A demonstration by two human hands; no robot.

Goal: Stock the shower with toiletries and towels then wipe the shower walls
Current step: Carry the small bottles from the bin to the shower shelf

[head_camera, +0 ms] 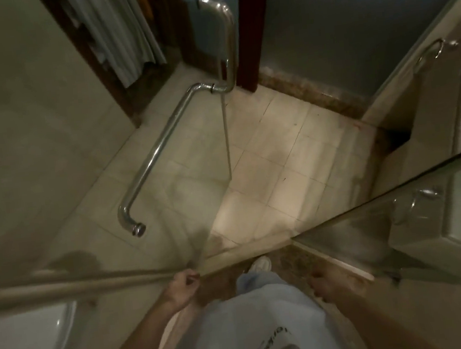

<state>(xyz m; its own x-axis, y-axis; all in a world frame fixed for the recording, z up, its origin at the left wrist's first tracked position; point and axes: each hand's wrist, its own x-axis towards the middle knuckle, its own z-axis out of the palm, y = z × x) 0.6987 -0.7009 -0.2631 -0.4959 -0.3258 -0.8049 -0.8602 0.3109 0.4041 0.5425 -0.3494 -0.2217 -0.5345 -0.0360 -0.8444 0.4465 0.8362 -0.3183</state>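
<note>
A person stands at a dim shower's threshold, left hand [183,287] curled around the near edge of the glass door [170,209], thumb and fingers pinching it. The door's chrome handle [153,159] angles over the pale tiled floor [274,169]. The right hand [324,282] hangs low by the hip, too blurred to tell its fingers' state. The shower's fixed glass wall [398,213] stands to the right, a white shoe [260,265] between.
</note>
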